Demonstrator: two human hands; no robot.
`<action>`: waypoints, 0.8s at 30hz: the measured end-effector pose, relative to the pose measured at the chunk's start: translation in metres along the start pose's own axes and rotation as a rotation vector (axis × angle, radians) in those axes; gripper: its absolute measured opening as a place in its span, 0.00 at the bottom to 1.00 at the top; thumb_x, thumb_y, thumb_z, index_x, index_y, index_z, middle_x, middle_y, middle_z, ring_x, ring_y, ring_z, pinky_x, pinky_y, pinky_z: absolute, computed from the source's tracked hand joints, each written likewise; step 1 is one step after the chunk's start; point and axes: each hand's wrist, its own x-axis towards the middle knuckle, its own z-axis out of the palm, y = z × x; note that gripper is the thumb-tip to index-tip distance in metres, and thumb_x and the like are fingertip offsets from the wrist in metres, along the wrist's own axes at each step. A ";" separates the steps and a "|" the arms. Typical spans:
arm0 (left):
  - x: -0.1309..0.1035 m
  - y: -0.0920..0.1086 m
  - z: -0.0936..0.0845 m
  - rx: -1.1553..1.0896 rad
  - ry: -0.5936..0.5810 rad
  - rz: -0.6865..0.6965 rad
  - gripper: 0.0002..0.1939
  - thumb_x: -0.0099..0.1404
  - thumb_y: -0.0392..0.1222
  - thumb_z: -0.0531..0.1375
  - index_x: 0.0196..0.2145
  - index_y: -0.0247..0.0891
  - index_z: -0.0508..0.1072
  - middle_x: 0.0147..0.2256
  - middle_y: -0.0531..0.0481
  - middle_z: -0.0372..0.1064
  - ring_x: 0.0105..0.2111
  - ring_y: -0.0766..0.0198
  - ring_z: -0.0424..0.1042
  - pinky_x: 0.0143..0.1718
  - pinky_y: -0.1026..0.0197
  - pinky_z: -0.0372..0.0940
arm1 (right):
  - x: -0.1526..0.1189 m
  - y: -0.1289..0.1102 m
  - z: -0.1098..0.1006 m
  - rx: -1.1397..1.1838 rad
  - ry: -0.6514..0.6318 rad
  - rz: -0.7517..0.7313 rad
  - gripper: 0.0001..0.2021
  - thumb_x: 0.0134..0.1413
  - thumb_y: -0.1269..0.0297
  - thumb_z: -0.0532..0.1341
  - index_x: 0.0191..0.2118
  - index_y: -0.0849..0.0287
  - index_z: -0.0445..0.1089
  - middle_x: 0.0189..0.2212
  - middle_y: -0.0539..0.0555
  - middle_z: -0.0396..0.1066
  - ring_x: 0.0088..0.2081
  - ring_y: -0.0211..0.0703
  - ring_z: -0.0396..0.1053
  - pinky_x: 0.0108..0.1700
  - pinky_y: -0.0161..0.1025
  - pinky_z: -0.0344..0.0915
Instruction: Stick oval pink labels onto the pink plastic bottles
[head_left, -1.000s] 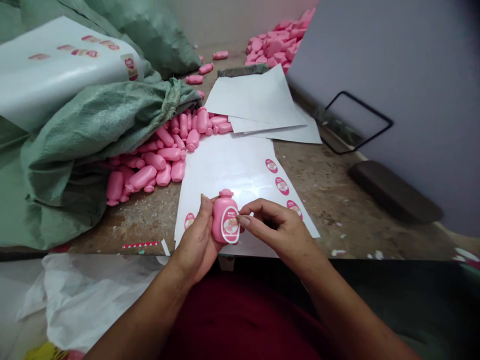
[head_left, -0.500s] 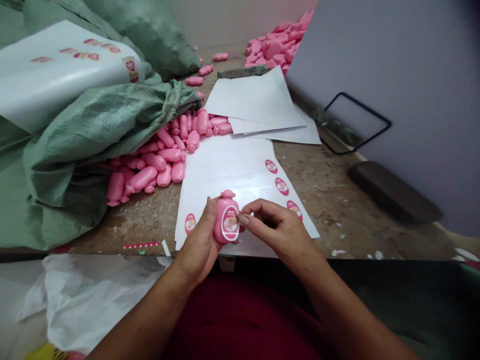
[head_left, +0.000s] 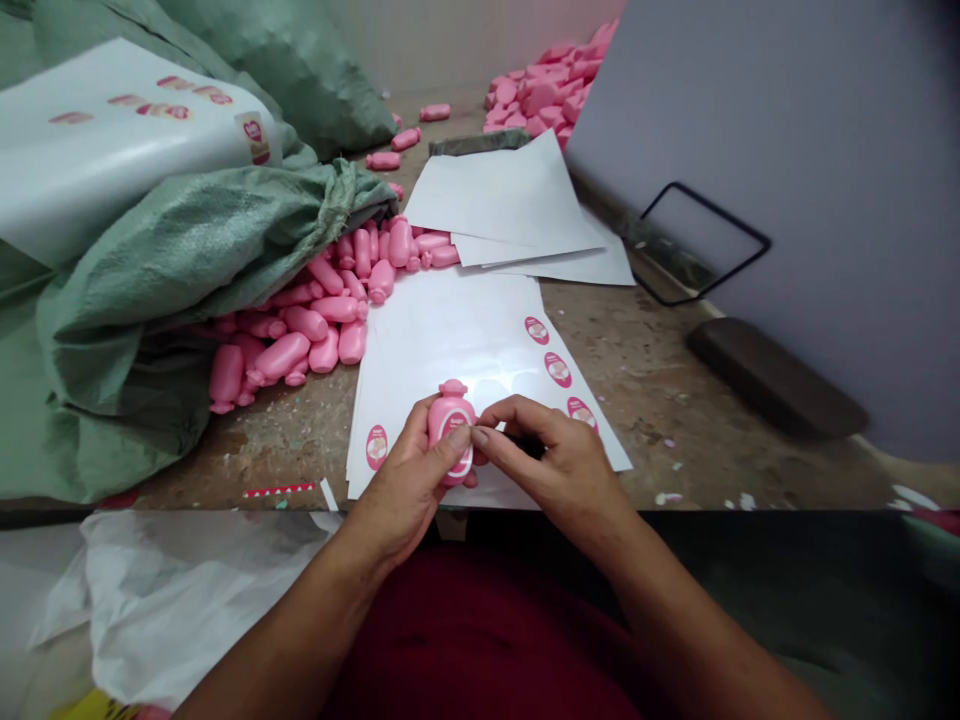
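Observation:
A small pink bottle (head_left: 452, 399) stands upright in my left hand (head_left: 409, 470), whose fingers wrap behind it. The left thumb lies across the oval label on the bottle's front. My right hand (head_left: 559, 455) has its thumb and index finger pinched at the label's right edge; what lies between those fingertips is too small to tell. Beneath both hands is a white sticker sheet (head_left: 442, 340) with oval pink stickers (head_left: 557, 370) along its right side and one sticker (head_left: 376, 447) at the lower left.
Pink bottles (head_left: 304, 322) spill from a green sack (head_left: 150, 240) at the left. White sheets (head_left: 502, 195) lie behind. A black metal frame (head_left: 765, 243) and a dark oblong object (head_left: 776, 378) are at the right. More pink pieces (head_left: 540, 95) are heaped at the back.
My left thumb has moved from the bottle's left side onto its label. My right hand stays pinched at the label's edge. The whole view has shifted slightly.

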 end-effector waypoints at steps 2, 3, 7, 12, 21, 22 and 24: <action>-0.001 0.001 -0.001 -0.017 -0.022 -0.026 0.24 0.60 0.48 0.69 0.51 0.41 0.69 0.40 0.52 0.67 0.35 0.69 0.69 0.35 0.65 0.63 | -0.002 0.002 -0.004 -0.131 0.125 -0.086 0.11 0.56 0.54 0.61 0.33 0.54 0.76 0.22 0.48 0.70 0.24 0.39 0.62 0.35 0.41 0.56; -0.002 0.001 -0.002 -0.025 -0.033 -0.047 0.25 0.60 0.46 0.69 0.52 0.41 0.69 0.42 0.51 0.68 0.35 0.68 0.69 0.35 0.64 0.63 | -0.002 0.003 -0.006 -0.164 0.188 -0.113 0.10 0.57 0.54 0.61 0.33 0.53 0.76 0.23 0.49 0.71 0.25 0.39 0.62 0.36 0.41 0.56; -0.007 0.004 0.001 -0.045 -0.078 -0.121 0.32 0.54 0.34 0.71 0.55 0.42 0.67 0.42 0.51 0.69 0.38 0.67 0.70 0.39 0.64 0.63 | -0.003 0.001 -0.006 -0.015 0.152 -0.076 0.11 0.55 0.53 0.65 0.40 0.53 0.74 0.24 0.47 0.68 0.26 0.39 0.65 0.33 0.39 0.58; -0.012 0.004 -0.003 0.047 -0.166 -0.183 0.40 0.51 0.32 0.71 0.59 0.46 0.63 0.49 0.48 0.70 0.43 0.64 0.73 0.45 0.62 0.64 | 0.002 0.000 0.001 0.114 0.095 -0.024 0.13 0.53 0.54 0.66 0.43 0.52 0.71 0.22 0.43 0.61 0.25 0.37 0.61 0.29 0.37 0.57; -0.129 0.058 -0.126 0.836 0.084 -0.266 0.28 0.65 0.44 0.63 0.62 0.48 0.65 0.54 0.45 0.73 0.53 0.54 0.73 0.52 0.55 0.66 | -0.007 0.028 -0.007 0.048 0.213 0.034 0.16 0.45 0.48 0.69 0.36 0.53 0.74 0.27 0.50 0.70 0.30 0.43 0.67 0.35 0.42 0.63; -0.142 0.061 -0.140 0.930 0.143 -0.280 0.26 0.65 0.44 0.61 0.61 0.47 0.66 0.56 0.45 0.72 0.55 0.52 0.71 0.55 0.53 0.65 | -0.008 0.030 -0.006 0.030 0.218 0.052 0.17 0.44 0.47 0.69 0.36 0.53 0.74 0.28 0.51 0.71 0.31 0.44 0.67 0.35 0.42 0.63; -0.155 0.058 -0.166 1.118 0.282 -0.293 0.25 0.62 0.40 0.60 0.57 0.44 0.70 0.57 0.44 0.72 0.57 0.48 0.69 0.60 0.48 0.61 | -0.009 0.030 -0.004 0.010 0.227 0.072 0.19 0.44 0.45 0.68 0.37 0.53 0.74 0.30 0.53 0.73 0.32 0.46 0.68 0.36 0.43 0.64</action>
